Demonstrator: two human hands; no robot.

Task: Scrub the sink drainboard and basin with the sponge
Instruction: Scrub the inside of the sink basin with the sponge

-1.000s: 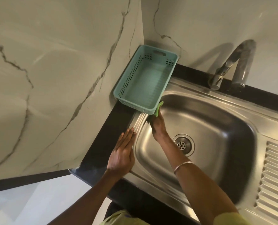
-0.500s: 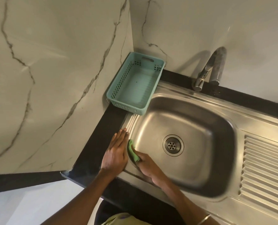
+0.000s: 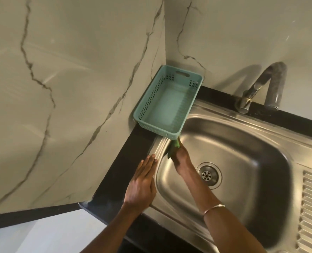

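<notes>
Our left hand [image 3: 142, 185] lies flat, fingers straight and together; our right hand [image 3: 183, 158] reaches forward, fingers curled, gripping.

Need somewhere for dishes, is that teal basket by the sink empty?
Empty: the teal basket shows only its bare floor, nothing lying inside.

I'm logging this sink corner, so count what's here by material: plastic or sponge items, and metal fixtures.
Plastic or sponge: 2, teal basket, green sponge in right hand
Metal: 3, sink, faucet, drain strainer
Total: 5
</notes>
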